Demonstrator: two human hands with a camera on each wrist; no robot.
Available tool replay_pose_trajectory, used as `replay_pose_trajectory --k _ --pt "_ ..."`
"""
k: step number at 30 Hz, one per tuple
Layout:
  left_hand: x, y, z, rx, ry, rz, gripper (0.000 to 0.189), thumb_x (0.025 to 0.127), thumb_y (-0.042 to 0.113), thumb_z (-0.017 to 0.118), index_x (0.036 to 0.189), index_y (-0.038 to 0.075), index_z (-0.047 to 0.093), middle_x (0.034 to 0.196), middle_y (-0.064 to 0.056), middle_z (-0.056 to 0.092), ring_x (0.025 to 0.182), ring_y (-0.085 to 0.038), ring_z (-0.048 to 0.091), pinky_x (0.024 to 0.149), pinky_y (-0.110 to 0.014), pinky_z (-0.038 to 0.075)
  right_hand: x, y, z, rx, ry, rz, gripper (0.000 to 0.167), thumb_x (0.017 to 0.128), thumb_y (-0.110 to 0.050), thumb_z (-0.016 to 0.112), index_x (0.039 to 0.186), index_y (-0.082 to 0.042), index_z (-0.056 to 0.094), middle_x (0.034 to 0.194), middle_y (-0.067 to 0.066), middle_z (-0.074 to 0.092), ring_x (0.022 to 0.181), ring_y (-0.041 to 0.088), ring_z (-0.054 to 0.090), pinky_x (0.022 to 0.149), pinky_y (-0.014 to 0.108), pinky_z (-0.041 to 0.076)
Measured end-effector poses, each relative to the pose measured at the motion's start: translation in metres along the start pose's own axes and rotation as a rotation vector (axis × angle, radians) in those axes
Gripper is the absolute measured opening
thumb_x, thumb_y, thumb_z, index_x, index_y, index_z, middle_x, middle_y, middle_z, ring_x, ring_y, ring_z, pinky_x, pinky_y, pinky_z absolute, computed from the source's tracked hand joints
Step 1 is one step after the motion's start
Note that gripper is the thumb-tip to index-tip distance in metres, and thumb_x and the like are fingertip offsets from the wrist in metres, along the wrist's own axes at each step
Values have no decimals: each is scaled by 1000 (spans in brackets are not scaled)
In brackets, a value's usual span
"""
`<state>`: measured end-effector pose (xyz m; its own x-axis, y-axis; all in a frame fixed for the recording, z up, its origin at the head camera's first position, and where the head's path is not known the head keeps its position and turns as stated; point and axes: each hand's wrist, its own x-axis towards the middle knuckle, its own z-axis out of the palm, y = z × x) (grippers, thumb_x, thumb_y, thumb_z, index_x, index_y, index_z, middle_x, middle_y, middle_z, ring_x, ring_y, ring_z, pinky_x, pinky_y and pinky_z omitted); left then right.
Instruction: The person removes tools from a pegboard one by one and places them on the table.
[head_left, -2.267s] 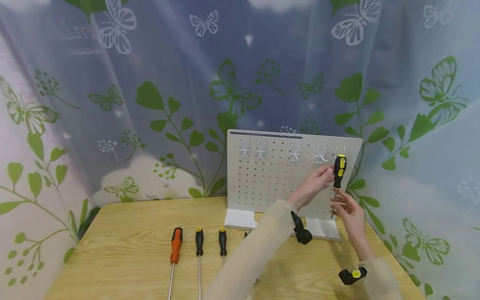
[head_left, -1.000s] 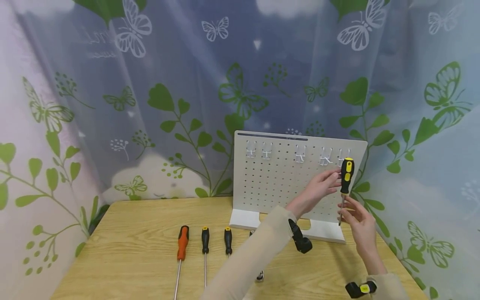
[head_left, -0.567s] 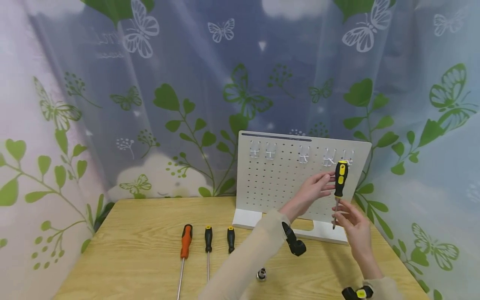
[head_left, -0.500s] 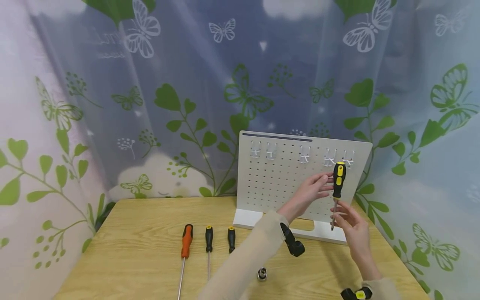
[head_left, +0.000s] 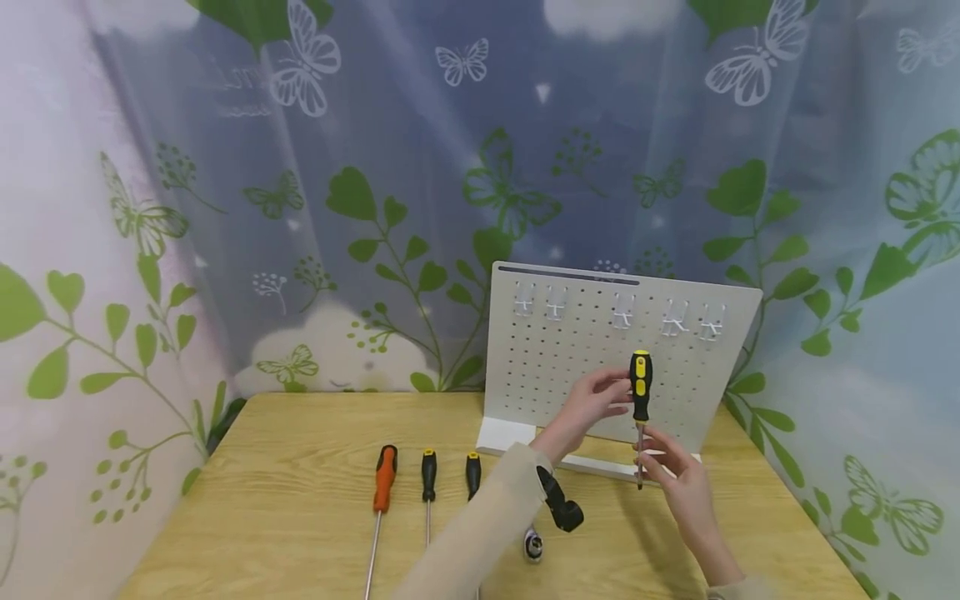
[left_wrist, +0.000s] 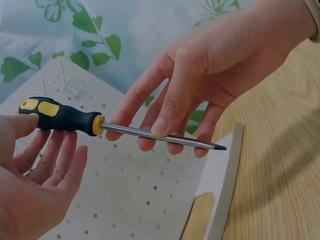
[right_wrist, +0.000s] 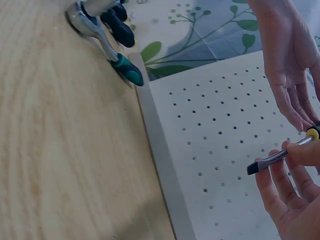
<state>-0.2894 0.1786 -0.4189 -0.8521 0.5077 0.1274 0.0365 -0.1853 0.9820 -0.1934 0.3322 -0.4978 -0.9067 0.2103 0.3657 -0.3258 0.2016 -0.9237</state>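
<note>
My hands hold a flat-tip screwdriver (head_left: 641,383) upright in front of a white pegboard (head_left: 555,350). Its handle is black with yellow patches. At the handle, my left hand (head_left: 588,410) has its thumb on one side and fingers behind, as the left wrist view shows. Lower down, my right hand (head_left: 681,482) pinches the steel shaft (left_wrist: 137,132) between thumb and fingers. The dark flat tip (right_wrist: 253,168) sticks out past the right fingers. Along the top of the pegboard are several clear hooks (head_left: 712,322), above and behind the screwdriver.
On the wooden table (head_left: 300,467) lie an orange screwdriver (head_left: 386,478) and two black-handled screwdrivers, one (head_left: 428,475) beside the other (head_left: 473,475). A ratchet wrench head (head_left: 533,546) shows beside my left sleeve, which hides part of the row. A patterned curtain (head_left: 405,192) hangs behind.
Both hands have carried the screwdriver down and left, from near the rightmost hook to lower in front of the board. The head view has shifted slightly. Both hands keep their hold.
</note>
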Motion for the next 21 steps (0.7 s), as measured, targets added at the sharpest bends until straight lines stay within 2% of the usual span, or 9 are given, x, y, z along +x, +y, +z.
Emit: replay_pose_trajectory --k 6,13,21 --pt "-9 -18 -12 16 74 -4 34 100 16 66 129 0 62 117 -13 71 103 -24 71 88 -33 61 -9 8 12 -1 -73 25 40 98 0 64 135 12 53 101 -4 71 84 8 68 68 25 61" --pt "-20 -36 -22 25 123 -21 38 96 12 71 129 -3 61 116 -13 69 103 -22 70 87 -32 61 -18 9 21 -40 -115 96 40 96 0 65 133 12 55 101 4 69 84 10 68 67 28 62" --pt "-35 -59 -31 44 205 -63 35 94 5 71 124 -7 60 111 -14 70 95 -19 71 85 -34 62 -32 12 30 -73 -207 206 41 95 2 66 134 10 56 109 25 66 83 14 69 66 32 62"
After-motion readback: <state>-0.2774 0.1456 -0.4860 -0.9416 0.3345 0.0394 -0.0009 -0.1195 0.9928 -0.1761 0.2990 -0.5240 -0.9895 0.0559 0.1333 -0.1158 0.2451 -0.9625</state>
